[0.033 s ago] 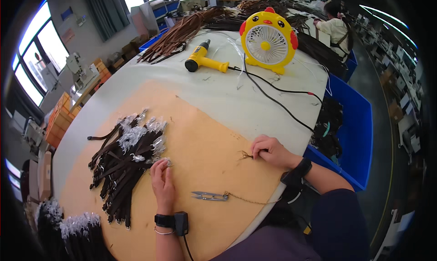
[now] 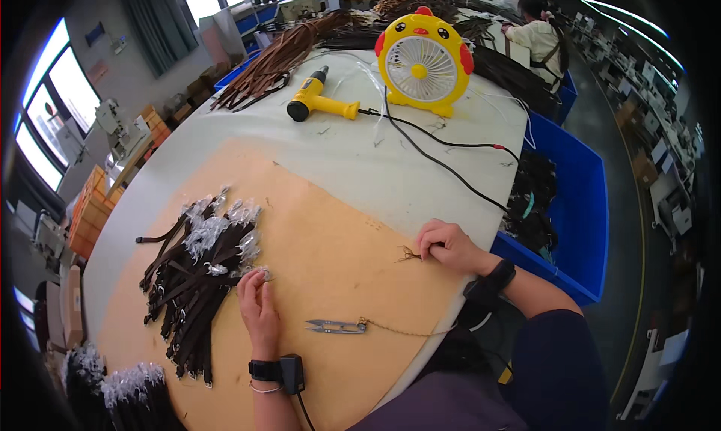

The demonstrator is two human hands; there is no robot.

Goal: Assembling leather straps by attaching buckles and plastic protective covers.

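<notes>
Many dark brown straps (image 2: 197, 299) with metal buckles lie in a loose pile on a tan sheet (image 2: 330, 221). Clear plastic wraps their upper ends. Beside the pile, my left hand (image 2: 259, 311) has its fingers loosely bent and slightly apart, the tips against one plastic-wrapped strap end. To the right, near the table edge, my right hand (image 2: 452, 248) is closed in a pinch on a small tangle of dark threads (image 2: 409, 254); its fingers hide part of it. Metal thread snips (image 2: 336, 326) on a thin chain lie between my hands.
A yellow heat gun (image 2: 323, 100) and a yellow chick-shaped fan (image 2: 422, 67) stand farther back, cables crossing the table. Brown strap bundles (image 2: 282, 59) lie behind. A blue bin (image 2: 582, 221) sits at the right edge. More wrapped straps (image 2: 135, 390) hang lower left. Another person (image 2: 537, 44) sits far right.
The view has shifted, so the table sits a little farther left. My right hand and the thread tangle have moved slightly right over the sheet. My left hand stays by the strap end.
</notes>
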